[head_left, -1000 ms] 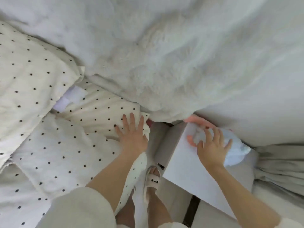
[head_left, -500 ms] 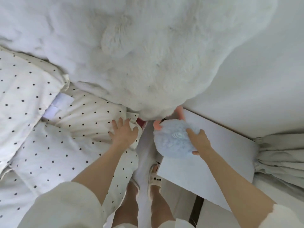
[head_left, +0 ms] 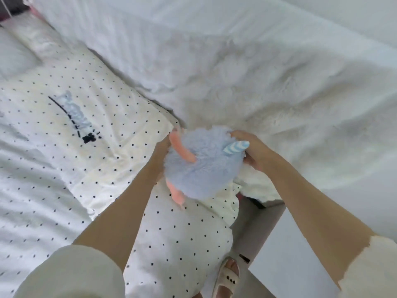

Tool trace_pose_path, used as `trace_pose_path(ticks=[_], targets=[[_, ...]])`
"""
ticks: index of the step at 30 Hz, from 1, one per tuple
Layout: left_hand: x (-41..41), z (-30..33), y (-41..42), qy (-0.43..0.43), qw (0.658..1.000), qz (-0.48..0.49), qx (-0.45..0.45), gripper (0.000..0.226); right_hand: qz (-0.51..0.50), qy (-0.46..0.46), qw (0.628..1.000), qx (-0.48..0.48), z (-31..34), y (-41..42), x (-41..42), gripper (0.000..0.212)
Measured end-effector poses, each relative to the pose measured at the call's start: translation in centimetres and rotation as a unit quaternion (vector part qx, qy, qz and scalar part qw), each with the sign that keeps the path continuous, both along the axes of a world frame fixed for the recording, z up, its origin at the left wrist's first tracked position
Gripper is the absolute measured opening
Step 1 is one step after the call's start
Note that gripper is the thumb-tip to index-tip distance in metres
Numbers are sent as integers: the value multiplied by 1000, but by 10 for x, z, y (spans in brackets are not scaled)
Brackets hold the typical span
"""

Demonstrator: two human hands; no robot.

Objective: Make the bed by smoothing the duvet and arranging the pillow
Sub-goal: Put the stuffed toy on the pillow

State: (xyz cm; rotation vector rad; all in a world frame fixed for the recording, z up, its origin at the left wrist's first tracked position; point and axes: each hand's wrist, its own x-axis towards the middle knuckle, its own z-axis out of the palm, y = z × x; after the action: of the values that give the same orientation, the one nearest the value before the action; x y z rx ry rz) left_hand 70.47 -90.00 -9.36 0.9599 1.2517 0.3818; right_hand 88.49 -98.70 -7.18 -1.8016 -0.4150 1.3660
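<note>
I hold a fluffy light-blue plush toy (head_left: 204,166) with pink limbs and a striped horn over the bed's near corner. My left hand (head_left: 162,147) grips its left side, mostly hidden behind it. My right hand (head_left: 251,149) grips its right side by the horn. A white duvet with black dots (head_left: 64,130) and an embroidered motif covers the bed on the left. A dotted pillow (head_left: 182,239) lies bunched below the toy at the bed's edge. A white furry blanket (head_left: 247,82) spreads across the upper right.
A white bedside surface (head_left: 290,261) stands at the lower right, beside the bed. My foot in a pale slipper (head_left: 227,278) is on the floor between bed and that surface. A white wall (head_left: 365,14) runs along the far right.
My right hand lifted the plush toy off the bedside surface and carried it over the bed corner. My left hand left the dotted bedding and took hold of the toy. The view swung left.
</note>
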Motion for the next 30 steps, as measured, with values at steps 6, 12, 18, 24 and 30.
trace_pose_path(ticks=[6, 12, 18, 24, 30], targets=[[-55, -51, 38, 175, 930, -159, 280, 42, 95, -189, 972, 100, -20, 92, -48, 48], [-56, -111, 44, 268, 883, -319, 216, 74, 261, -348, 899, -58, -101, 98, -67, 53], [-28, -115, 59, 197, 963, -142, 117, 101, 253, -255, 933, -9, -121, 105, -63, 57], [-7, -118, 81, 167, 976, -95, 98, 98, 164, -186, 968, 26, -133, 106, -62, 44], [-31, -96, 93, 44, 987, -113, 102, 25, 148, -310, 937, 66, -116, 119, -40, 41]])
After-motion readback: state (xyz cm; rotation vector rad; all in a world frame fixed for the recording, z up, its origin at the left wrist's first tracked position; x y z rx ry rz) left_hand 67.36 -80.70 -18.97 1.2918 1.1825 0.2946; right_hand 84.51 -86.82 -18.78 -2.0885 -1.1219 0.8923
